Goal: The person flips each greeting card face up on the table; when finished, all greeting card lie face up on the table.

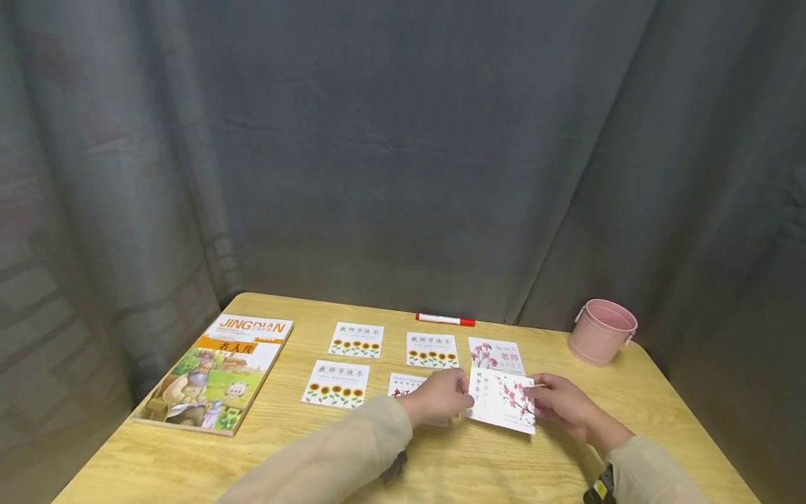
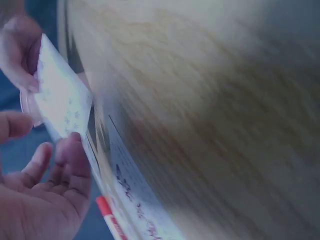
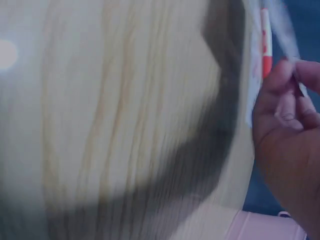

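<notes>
A white card with pink blossoms (image 1: 511, 399) is held tilted over the front of the table. My right hand (image 1: 560, 404) pinches its right edge between thumb and fingers, seen close in the right wrist view. At the card's left edge is my left hand (image 1: 441, 395). In the left wrist view, one left fingertip meets the card's lower edge, and the thumb stands apart from the fingers. Behind the held card lies a card with pink flowers (image 1: 497, 355), partly covered. A card with dark red lettering (image 1: 403, 383) lies partly hidden beneath my left hand.
Sunflower cards (image 1: 336, 383) lie in the middle of the wooden table (image 1: 264, 462). A red and white marker (image 1: 444, 320) lies along the back edge. A pink bucket (image 1: 602, 332) stands at the back right, and a thick book (image 1: 217, 374) lies at the left.
</notes>
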A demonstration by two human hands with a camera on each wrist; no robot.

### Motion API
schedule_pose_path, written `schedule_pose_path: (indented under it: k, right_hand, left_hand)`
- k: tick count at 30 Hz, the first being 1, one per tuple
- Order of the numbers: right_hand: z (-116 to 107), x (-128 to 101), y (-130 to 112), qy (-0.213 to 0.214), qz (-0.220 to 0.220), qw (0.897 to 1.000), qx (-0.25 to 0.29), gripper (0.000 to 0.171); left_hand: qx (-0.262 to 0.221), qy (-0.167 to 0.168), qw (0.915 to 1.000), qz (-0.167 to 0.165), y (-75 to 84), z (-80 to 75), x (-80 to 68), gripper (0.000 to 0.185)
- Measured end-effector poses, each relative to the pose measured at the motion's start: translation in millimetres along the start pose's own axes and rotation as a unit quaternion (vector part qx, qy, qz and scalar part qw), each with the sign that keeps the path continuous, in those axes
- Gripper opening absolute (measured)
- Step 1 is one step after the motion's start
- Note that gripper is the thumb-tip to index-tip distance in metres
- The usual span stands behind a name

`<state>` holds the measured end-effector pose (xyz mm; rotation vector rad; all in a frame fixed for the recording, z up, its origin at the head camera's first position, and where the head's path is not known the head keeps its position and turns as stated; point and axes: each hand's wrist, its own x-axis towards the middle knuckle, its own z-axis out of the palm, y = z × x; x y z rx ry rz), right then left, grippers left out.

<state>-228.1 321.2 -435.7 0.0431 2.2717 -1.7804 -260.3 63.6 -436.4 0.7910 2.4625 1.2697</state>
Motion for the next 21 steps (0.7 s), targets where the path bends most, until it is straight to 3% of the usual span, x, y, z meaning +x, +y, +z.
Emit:
schedule_pose_path:
  k: [1, 3, 7, 9, 11, 13, 18, 21]
  right_hand:
    - [-0.1, 0.7, 2.0, 0.003, 0.003, 1.0, -0.028, 0.026]
    - [0.4, 2.9, 6.1, 0.015, 0.005, 0.996, -0.084, 0.026]
    - [4.4, 10.8, 10.7, 0.062, 0.008, 0.984, -0.167, 0.02]
    - [6.8, 14.7, 10.1, 0.084, -0.002, 0.976, -0.2, 0.018]
    - [8.2, 17.2, 8.5, 0.103, -0.011, 0.968, -0.229, 0.017]
    - [7.6, 18.6, 6.4, 0.122, -0.023, 0.956, -0.265, 0.021]
    - [2.3, 21.4, 5.8, 0.149, -0.033, 0.929, -0.337, 0.029]
    - [1.6, 20.9, 6.4, 0.148, -0.038, 0.924, -0.351, 0.029]
  left_hand:
    - [0.057, -0.01, 0.9982, 0.015, 0.8, 2.0, -0.8, 0.01]
    - [0.158, -0.038, 0.986, 0.038, 3.6, 6.3, -1.9, 0.015]
    - [0.33, -0.087, 0.9368, 0.078, 9.7, 15.1, -4.8, 0.038]
    - [0.384, -0.104, 0.9135, 0.084, 11.3, 19.3, -4.8, 0.041]
    - [0.418, -0.11, 0.8971, 0.092, 10.6, 23.8, -3.1, 0.037]
    - [0.431, -0.114, 0.8902, 0.092, 12.2, 26.7, -0.7, 0.032]
    - [0.448, -0.114, 0.882, 0.09, 20.7, 27.3, 2.4, 0.03]
    - [0.439, -0.105, 0.8871, 0.095, 22.0, 24.8, 1.6, 0.036]
